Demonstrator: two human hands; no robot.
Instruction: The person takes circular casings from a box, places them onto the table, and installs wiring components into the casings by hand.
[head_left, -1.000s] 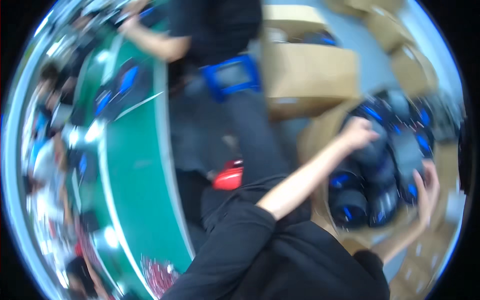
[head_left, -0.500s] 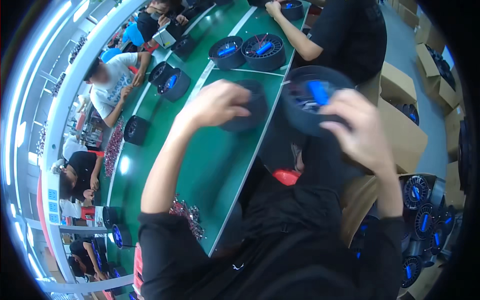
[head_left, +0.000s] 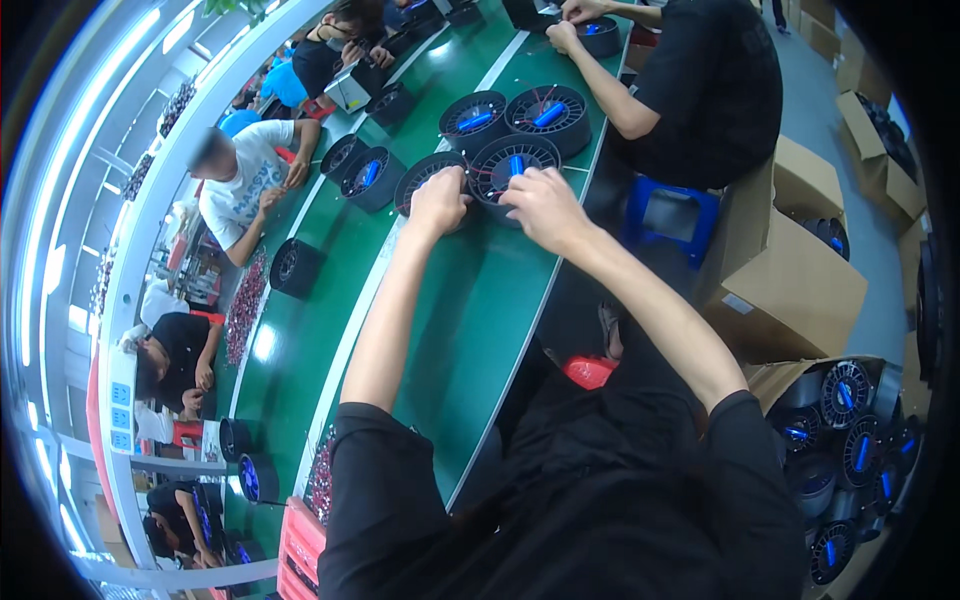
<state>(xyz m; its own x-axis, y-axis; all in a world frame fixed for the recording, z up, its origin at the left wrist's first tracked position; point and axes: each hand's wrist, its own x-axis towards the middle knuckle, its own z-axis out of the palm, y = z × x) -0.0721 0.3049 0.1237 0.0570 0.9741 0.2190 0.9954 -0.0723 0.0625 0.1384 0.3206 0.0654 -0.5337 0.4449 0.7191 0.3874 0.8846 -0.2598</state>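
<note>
Side by side on the green tabletop (head_left: 470, 320) stand two round black housings with slotted faces. My left hand (head_left: 440, 203) grips the near rim of the left housing (head_left: 412, 182), fingers bent over its edge. On the right housing (head_left: 490, 180), which has a blue cylinder (head_left: 516, 165) and thin red wires inside, my right hand (head_left: 548, 208) is closed at the near right rim. My fingers cover part of both. Directly beyond them sit two similar housings, a left one (head_left: 468, 125) and a right one (head_left: 565, 135), each with a blue cylinder.
A co-worker in black (head_left: 715, 95) sits ahead at the right table edge. Across the table sits a person in a white shirt (head_left: 255, 175), near more housings (head_left: 370, 180). Cardboard boxes (head_left: 790, 290) stand at my right, one holding several housings (head_left: 845, 395). A blue stool (head_left: 672, 215) is beyond.
The right housing has come from beyond the table's right edge onto the tabletop, beside the left one. My left hand and its housing have moved farther forward, up to the two standing there.
</note>
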